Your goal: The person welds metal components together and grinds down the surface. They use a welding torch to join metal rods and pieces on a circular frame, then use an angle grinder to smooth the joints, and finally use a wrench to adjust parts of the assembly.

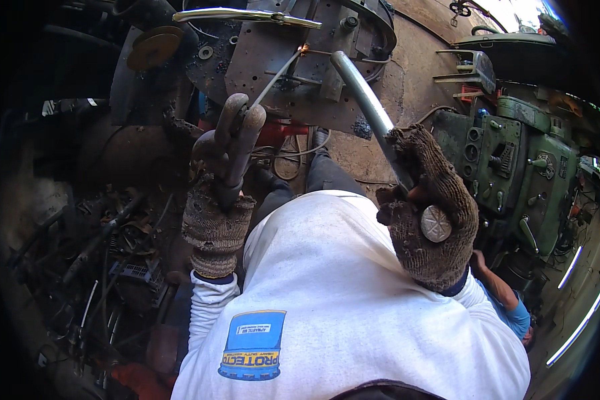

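Observation:
My left hand [217, 223], in a worn brown knit glove, is closed around a thick grey metal holder [247, 137] with a looped, bent top. From it a thin grey rod [277, 79] reaches up to a small orange glow on a dark steel workpiece [263, 50] with drilled holes. My right hand [443, 193], gloved alike, grips a smooth metal pipe [367, 93] angled up and left, its far end above the workpiece's right part. A round, scored metal disc [436, 224] shows at this palm; whether it joins the pipe I cannot tell.
A shiny curved strip [247, 17] lies across the workpiece, with washers [206, 53] nearby. Cables [297, 153] trail over the floor. A green machine with levers [513, 173] stands at right; a person's arm [497, 287] is below it. Scrap metal [120, 253] piles up at left.

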Available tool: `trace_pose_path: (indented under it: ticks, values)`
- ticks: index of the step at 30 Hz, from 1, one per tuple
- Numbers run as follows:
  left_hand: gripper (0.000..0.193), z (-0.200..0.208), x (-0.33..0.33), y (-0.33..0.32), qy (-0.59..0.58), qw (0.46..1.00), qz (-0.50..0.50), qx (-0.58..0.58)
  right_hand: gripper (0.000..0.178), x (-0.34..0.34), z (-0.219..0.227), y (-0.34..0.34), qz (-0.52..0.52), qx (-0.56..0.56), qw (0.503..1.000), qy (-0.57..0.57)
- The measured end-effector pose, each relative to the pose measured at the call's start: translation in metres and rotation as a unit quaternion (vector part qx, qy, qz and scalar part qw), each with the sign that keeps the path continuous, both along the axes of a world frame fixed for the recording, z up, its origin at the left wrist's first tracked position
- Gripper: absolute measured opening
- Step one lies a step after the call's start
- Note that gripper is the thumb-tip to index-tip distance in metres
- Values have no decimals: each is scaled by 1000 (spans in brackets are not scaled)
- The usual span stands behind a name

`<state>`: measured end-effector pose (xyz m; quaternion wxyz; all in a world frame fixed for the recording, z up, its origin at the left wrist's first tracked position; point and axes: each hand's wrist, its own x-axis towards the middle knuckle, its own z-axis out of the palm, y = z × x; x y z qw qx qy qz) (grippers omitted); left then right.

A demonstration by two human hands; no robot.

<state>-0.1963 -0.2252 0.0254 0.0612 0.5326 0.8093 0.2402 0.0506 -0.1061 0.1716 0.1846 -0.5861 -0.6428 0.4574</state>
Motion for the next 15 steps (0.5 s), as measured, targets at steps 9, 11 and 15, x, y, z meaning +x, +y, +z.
trace_pose_path:
  ticks: [9,11,15]
  values:
    - [54,-6,-4,3,-30,999,-34,-15,34,1,6,-1,-8,39,999,-4]
    - [55,-6,-3,1,-6,1000,-22,-14,33,-1,3,2,36,127,991,-3]
    - [54,-10,-3,2,-93,995,22,-18,38,2,-3,5,63,178,982,21]
